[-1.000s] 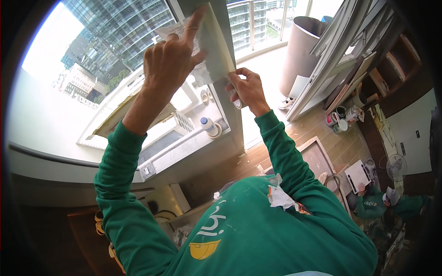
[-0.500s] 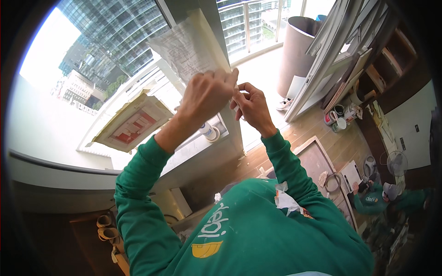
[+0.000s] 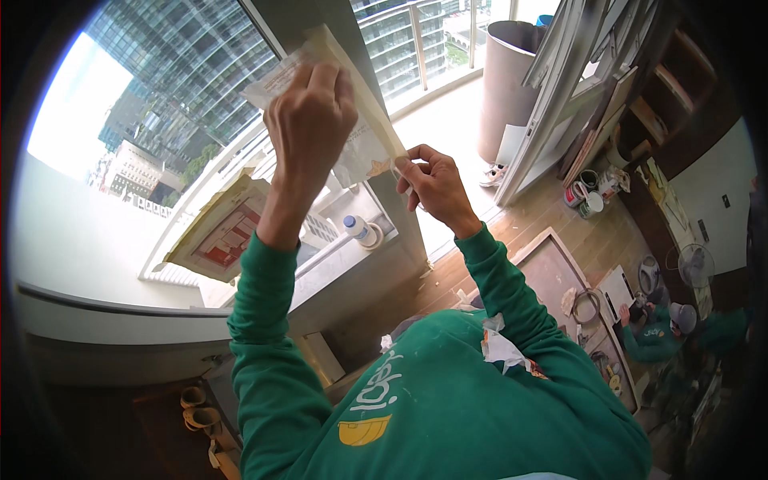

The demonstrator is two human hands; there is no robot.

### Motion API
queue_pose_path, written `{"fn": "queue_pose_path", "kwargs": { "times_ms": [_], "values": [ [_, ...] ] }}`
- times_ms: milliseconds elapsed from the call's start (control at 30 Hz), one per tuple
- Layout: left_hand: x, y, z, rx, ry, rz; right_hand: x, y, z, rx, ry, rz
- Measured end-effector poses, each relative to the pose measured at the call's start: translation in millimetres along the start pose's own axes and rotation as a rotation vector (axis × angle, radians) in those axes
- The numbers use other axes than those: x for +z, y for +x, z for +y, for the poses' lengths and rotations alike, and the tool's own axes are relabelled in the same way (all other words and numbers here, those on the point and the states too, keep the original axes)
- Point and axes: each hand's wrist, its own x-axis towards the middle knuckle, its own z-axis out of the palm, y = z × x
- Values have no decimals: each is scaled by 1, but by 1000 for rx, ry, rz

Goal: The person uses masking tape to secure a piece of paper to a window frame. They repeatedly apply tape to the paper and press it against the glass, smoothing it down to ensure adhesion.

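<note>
A thin, pale, see-through sheet (image 3: 360, 156) with faint printing has a cream, tape-like strip (image 3: 352, 68) along its right edge. It stands before the grey window post (image 3: 320, 16). My left hand (image 3: 310, 116) is high up on the sheet, fingers bent, knuckles toward me; its fingertips are hidden, and a crumpled part of the sheet shows beside them. At the strip's lower end, my right hand (image 3: 432, 186) pinches the edge between thumb and fingers. Below hangs a taped red-and-white printed paper (image 3: 224, 240). A white bottle with a blue cap (image 3: 358, 229) stands by a tape roll (image 3: 373, 238) on the sill.
To the right stand a tall rolled sheet (image 3: 508, 88) and leaning pale metal frames (image 3: 560, 104). Paint cans (image 3: 590, 204) sit on the wooden floor. A tray-like panel (image 3: 552, 264) lies below my right arm. Another person (image 3: 656, 336) works at the lower right.
My left hand has moved up and left, away from my right hand, uncovering the sheet's lower part. My right hand stays at the strip's lower end. The view has shifted slightly.
</note>
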Motion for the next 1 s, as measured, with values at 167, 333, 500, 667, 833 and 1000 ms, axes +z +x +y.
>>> {"fn": "queue_pose_path", "kwargs": {
  "times_ms": [167, 333, 500, 667, 833, 1000],
  "values": [
    [6, -57, 26, 130, -253, -351, -12, -7, 12, 33, -91, -9],
    [32, -96, 40, 158, -306, -800, -22, -21, 26, -37, -325, -80],
    [60, -136, 37, -108, -468, -924, -43, -32, 40, 21, -582, -193],
    [79, -168, 37, -252, -587, -980, -50, -39, 71, -19, -900, -112],
    [90, -187, 38, -269, -534, -1029, -41, -39, 75, 89, -1072, 40],
    [90, -216, 36, -388, -683, -963, -45, -37, 89, 67, -1133, -50]
  ]
}}
